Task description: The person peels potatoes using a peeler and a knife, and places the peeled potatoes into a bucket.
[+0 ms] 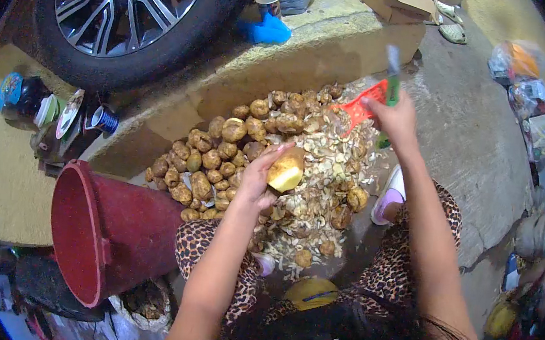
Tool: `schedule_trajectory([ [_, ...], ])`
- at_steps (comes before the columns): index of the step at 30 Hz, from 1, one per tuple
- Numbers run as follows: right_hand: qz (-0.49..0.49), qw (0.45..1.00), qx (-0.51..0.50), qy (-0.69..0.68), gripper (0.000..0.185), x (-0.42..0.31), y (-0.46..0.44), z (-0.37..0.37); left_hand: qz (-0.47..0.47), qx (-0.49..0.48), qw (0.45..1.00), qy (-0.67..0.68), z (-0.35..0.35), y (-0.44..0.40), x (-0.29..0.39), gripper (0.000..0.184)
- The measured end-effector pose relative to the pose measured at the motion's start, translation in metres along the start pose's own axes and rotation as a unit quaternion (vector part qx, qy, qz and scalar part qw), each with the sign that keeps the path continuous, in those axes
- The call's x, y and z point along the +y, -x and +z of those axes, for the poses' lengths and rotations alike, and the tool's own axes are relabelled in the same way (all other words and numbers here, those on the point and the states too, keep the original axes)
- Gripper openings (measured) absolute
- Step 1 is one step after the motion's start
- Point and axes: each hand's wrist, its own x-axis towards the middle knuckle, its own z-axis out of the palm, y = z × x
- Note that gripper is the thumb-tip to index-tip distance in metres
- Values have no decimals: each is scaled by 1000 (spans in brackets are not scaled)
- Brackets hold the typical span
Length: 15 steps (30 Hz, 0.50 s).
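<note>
My left hand [263, 175] is wrapped round a partly peeled potato [286, 169], with pale yellow flesh bared at its lower end and brown skin above. Off to the right, my raised right hand [392, 116] grips a green-handled knife [392, 83]; its greyish upper end points up and is smeared by motion. An orange-red slotted plastic piece [362, 106] lies by my right thumb; whether they touch I cannot tell. Below both hands, unpeeled potatoes [211, 159] are heaped on the left and pale peelings [324, 175] spread to the right.
A dark red bucket [149, 224] lies tipped at the left, its mouth facing left. Behind the heap runs a concrete ledge [324, 44] bearing a car wheel [127, 12], a paper cup [269, 4] and a cardboard box [394, 1]. Plastic-bagged items [529, 96] line the right side.
</note>
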Motion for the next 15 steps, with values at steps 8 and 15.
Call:
schedule_trajectory([
  [8, 47, 960, -245, -126, 30, -47, 61, 30, -41, 2, 999, 34, 8, -1, -1, 34],
  [15, 30, 959, -240, -146, 34, -44, 56, 25, -66, -6, 998, 15, 3, 1, 4, 37],
])
